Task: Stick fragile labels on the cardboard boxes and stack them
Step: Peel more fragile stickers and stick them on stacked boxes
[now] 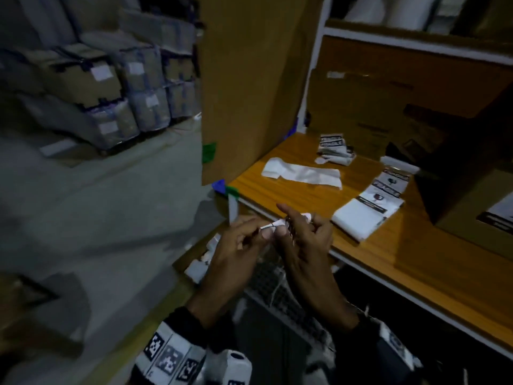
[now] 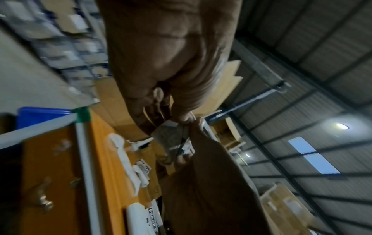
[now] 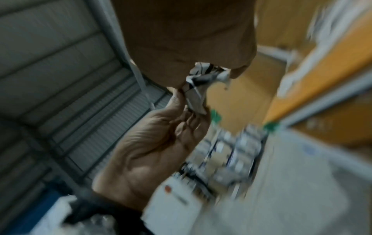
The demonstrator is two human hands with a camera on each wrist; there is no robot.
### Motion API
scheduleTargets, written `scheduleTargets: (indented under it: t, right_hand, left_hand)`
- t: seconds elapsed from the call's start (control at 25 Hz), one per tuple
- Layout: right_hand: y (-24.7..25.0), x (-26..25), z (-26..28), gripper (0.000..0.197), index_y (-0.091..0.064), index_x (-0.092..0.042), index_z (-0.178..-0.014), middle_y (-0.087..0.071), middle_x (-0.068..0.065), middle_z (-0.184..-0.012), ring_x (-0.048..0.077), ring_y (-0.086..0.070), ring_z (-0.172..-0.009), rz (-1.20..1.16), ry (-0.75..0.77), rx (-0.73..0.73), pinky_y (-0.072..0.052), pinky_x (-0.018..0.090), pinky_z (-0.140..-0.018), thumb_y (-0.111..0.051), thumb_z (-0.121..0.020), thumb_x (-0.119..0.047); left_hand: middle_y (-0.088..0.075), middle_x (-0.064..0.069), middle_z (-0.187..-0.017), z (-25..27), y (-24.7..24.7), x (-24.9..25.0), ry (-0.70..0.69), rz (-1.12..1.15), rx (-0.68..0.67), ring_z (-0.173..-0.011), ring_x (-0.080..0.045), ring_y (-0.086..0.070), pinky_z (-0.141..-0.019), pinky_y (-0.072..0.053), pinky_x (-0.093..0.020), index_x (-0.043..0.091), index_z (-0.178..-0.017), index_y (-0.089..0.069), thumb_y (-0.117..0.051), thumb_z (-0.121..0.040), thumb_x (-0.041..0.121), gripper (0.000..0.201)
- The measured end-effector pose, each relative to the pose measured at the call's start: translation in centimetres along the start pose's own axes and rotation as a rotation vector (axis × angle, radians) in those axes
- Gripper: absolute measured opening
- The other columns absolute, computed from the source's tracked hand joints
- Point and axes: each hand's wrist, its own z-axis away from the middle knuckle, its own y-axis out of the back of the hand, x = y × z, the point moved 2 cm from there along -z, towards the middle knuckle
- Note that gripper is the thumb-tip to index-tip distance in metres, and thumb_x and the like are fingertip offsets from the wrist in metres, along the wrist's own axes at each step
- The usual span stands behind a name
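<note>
Seen from the head camera, both hands meet just in front of the edge of an orange wooden tabletop. The left hand and the right hand each pinch the same small fragile label between thumb and fingers, so each grip is closed on it. The right index finger points straight out above the label. On the tabletop lie a strip of white backing paper, a crumpled pile of label scraps and a strip of unused labels, all apart from one another. A tall cardboard box stands at the tabletop's left end. A second cardboard box, with a label on its side, sits at the right. Wrapped cartons are stacked on the floor at the left.

From the left wrist camera, the left hand holds the label at its upper end, and the right hand meets it from below. The picture is blurred.

From the right wrist camera, also blurred, the right hand grips the crumpled, black-and-white label at its top, and the left hand pinches its lower end.
</note>
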Motion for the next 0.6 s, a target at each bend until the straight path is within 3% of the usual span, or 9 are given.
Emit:
scheduleTargets:
  t: [0.04, 0.08, 0.16, 0.24, 0.32, 0.4, 0.48, 0.6]
  right_hand:
    - [-1.7, 0.5, -0.2, 0.035, -0.050, -0.052, -0.141, -0.030, -0.006, -0.129, -0.012, -0.031, -0.125, -0.033, -0.015, -0.021, -0.036, 0.009, -0.099, -0.043, -0.107, -0.049]
    - [-3.7, 0.6, -0.7, 0.035, -0.053, -0.051, -0.140, -0.031, -0.006, -0.130, -0.014, -0.033, -0.125, -0.113, -0.027, -0.056, -0.037, 0.008, -0.100, -0.045, -0.107, -0.050]
    - [-7.6, 1.7, -1.9, 0.033, -0.059, -0.052, -0.135, -0.036, -0.005, -0.131, -0.002, -0.045, -0.126, -0.276, -0.065, -0.136, -0.045, 0.019, -0.104, -0.045, -0.105, -0.055]
    - [-11.7, 3.2, -3.2, 0.031, -0.066, -0.042, -0.130, -0.052, -0.002, -0.131, 0.003, -0.058, -0.121, -0.388, -0.122, -0.226, -0.052, 0.024, -0.100, -0.051, -0.104, -0.047]
    - [-15.3, 4.6, -4.6, 0.021, -0.073, -0.026, -0.121, -0.074, -0.003, -0.114, 0.011, -0.071, -0.107, -0.497, -0.277, -0.234, -0.059, 0.028, -0.085, -0.066, -0.101, -0.025]
    - [-17.4, 6.2, -6.1, 0.018, -0.075, -0.016, -0.110, -0.079, -0.001, -0.098, 0.024, -0.075, -0.097, -0.500, -0.450, -0.159, -0.060, 0.026, -0.071, -0.077, -0.093, -0.017]
    - [-19.0, 6.2, -7.2, 0.009, -0.074, -0.015, -0.103, -0.079, -0.001, -0.093, 0.020, -0.075, -0.089, -0.447, -0.498, -0.102, -0.056, 0.017, -0.065, -0.068, -0.098, -0.019]
    - [-24.2, 3.1, -7.8, 0.035, -0.068, -0.015, -0.118, -0.076, 0.001, -0.112, 0.013, -0.073, -0.103, -0.711, -0.526, -0.277, -0.058, 0.022, -0.080, -0.046, -0.104, -0.038]
  left_hand:
    - [-0.072, 0.006, -0.117, 0.5, 0.8, -0.8, 0.053, 0.051, -0.009, -0.112, -0.016, -0.068, -0.092, -0.054, -0.024, 0.018, -0.115, -0.076, -0.058, -0.103, 0.023, 0.022]
    - [-0.075, 0.000, -0.116, 0.9, 2.2, -1.6, 0.085, 0.058, 0.032, -0.112, -0.018, -0.070, -0.091, -0.055, -0.026, 0.013, -0.118, -0.074, -0.053, -0.106, 0.018, 0.025]
    - [-0.077, -0.004, -0.109, 1.5, 5.2, -3.3, 0.120, 0.050, 0.163, -0.101, -0.015, -0.072, -0.080, -0.056, -0.024, 0.008, -0.117, -0.074, -0.052, -0.106, 0.011, 0.025]
    - [-0.077, -0.008, -0.102, 2.5, 7.9, -4.9, 0.177, 0.077, 0.282, -0.087, -0.014, -0.072, -0.072, -0.056, -0.023, 0.004, -0.114, -0.073, -0.052, -0.105, 0.007, 0.023]
    - [-0.077, -0.008, -0.105, 3.7, 11.0, -6.0, 0.216, 0.077, 0.321, -0.091, -0.017, -0.073, -0.076, -0.059, -0.026, 0.006, -0.115, -0.073, -0.051, -0.106, 0.010, 0.024]
    - [-0.078, -0.004, -0.107, 3.9, 14.7, -6.6, 0.186, 0.052, 0.356, -0.100, -0.018, -0.073, -0.085, -0.057, -0.027, 0.010, -0.113, -0.074, -0.052, -0.106, 0.012, 0.024]
    - [-0.077, -0.001, -0.106, 3.2, 19.6, -8.1, 0.166, -0.023, 0.437, -0.099, -0.009, -0.071, -0.085, -0.053, -0.019, 0.012, -0.107, -0.077, -0.058, -0.103, 0.010, 0.019]
    - [-0.075, 0.002, -0.097, 1.5, 24.9, -11.2, 0.217, -0.118, 0.435, -0.088, -0.002, -0.069, -0.081, -0.050, -0.015, 0.014, -0.096, -0.077, -0.069, -0.094, 0.003, 0.014]
